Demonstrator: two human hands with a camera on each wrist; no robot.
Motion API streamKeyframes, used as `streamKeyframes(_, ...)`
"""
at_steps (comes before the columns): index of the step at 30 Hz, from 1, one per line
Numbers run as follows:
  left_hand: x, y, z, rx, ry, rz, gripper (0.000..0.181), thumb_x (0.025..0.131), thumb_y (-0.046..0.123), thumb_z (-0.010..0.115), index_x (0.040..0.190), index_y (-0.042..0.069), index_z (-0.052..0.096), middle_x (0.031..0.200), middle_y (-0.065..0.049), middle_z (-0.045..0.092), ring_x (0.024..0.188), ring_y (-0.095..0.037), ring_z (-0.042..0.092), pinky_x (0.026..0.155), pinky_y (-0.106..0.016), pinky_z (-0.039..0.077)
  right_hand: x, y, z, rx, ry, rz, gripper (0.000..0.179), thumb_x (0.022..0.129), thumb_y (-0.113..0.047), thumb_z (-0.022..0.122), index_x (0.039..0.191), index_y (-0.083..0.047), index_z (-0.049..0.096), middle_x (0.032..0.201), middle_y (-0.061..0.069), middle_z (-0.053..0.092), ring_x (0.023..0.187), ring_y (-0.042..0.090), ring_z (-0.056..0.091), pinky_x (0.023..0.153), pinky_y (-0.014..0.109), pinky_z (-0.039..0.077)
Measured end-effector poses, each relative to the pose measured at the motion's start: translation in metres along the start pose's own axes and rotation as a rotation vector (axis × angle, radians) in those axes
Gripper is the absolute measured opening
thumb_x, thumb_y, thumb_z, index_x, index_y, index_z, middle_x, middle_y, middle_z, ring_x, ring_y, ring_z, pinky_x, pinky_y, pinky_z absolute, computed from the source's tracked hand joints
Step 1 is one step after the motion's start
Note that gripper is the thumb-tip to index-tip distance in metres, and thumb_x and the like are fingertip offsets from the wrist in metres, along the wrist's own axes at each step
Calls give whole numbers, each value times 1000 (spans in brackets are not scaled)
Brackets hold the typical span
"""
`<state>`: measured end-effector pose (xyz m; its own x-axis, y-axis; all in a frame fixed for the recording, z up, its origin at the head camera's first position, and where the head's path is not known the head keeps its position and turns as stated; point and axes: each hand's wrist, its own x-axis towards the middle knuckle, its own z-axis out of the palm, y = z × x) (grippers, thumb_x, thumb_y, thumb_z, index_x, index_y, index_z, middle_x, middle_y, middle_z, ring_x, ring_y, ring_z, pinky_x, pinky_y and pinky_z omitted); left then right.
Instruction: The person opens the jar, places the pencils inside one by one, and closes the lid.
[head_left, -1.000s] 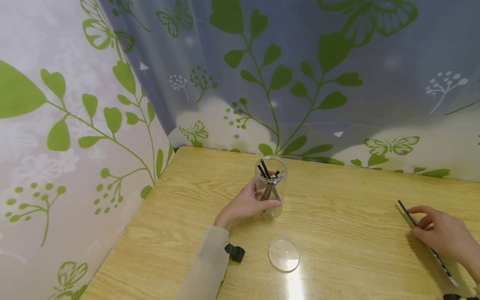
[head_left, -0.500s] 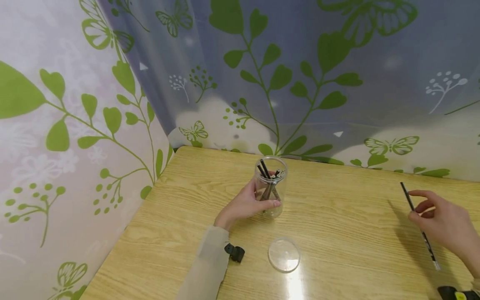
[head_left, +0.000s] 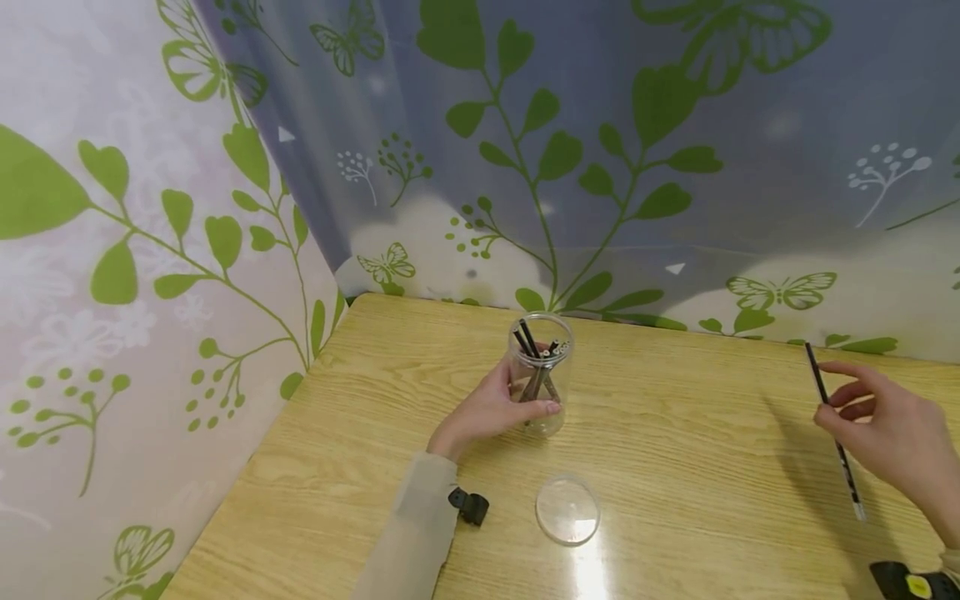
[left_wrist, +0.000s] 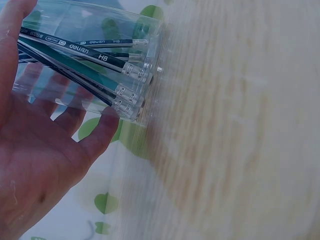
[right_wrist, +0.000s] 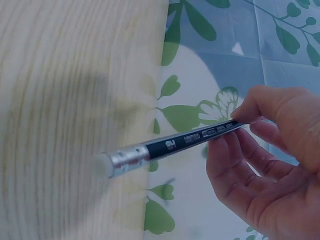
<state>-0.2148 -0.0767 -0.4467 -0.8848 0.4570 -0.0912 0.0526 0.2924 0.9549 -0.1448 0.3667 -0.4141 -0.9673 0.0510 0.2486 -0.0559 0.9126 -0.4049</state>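
A clear plastic jar (head_left: 551, 421) stands on the table, and my left hand (head_left: 487, 412) grips it from the left side. Several dark pencils (left_wrist: 100, 55) lean inside it, their eraser ends down at the jar's bottom in the left wrist view. Over the table's right part, my right hand (head_left: 892, 425) pinches one black pencil (head_left: 843, 467) between thumb and fingers. This pencil is tilted, with its white eraser end toward me and its shadow on the wood. In the right wrist view the pencil (right_wrist: 185, 137) shows a silver ferrule and HB lettering.
A round clear lid (head_left: 567, 510) lies flat on the wooden table (head_left: 675, 500) in front of the jar. Behind the table hangs a leaf-patterned curtain (head_left: 570, 208), and a similar patterned sheet (head_left: 150, 350) covers the left side.
My right hand has lifted the pencil up off the table and moved slightly toward the back, turning the pencil steeper. The left hand and jar have stayed in place.
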Motion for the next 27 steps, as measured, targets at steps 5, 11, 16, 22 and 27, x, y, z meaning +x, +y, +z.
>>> streamKeyframes(5,1,0,0,1,-2,15,85,85,38,84,154,47,34,158,0,45,147,-28,43,121,-58,33,1,-6,-4,14,58,-13,54,87,-5,69,137,6,53,91,26,66,61,-2,54,53,21,35)
streamKeyframes(11,1,-1,-1,-30,-23,23,81,87,36,83,151,51,35,158,12,45,150,-32,38,120,-63,31,3,-18,-8,52,156,-45,52,85,-3,70,134,5,56,94,28,66,66,-30,30,50,16,33)
streamKeyframes(16,0,-1,-1,-21,-20,23,81,87,36,83,150,54,34,158,12,45,151,-29,38,122,-60,30,4,-28,-13,89,220,-69,52,84,-1,70,134,5,57,94,28,65,70,-35,27,49,9,32)
streamKeyframes(22,0,0,0,-13,-16,29,82,87,37,83,153,48,35,158,8,45,150,-29,38,122,-59,30,7,-42,-16,133,251,-82,54,86,3,69,138,5,55,96,29,63,74,-36,28,47,9,32)
streamKeyframes(27,0,0,-1,-3,-10,24,85,86,37,84,155,45,34,158,2,45,149,-28,41,123,-58,30,12,-52,-18,152,292,-102,56,85,4,70,139,2,56,95,26,65,75,-37,30,48,5,33)
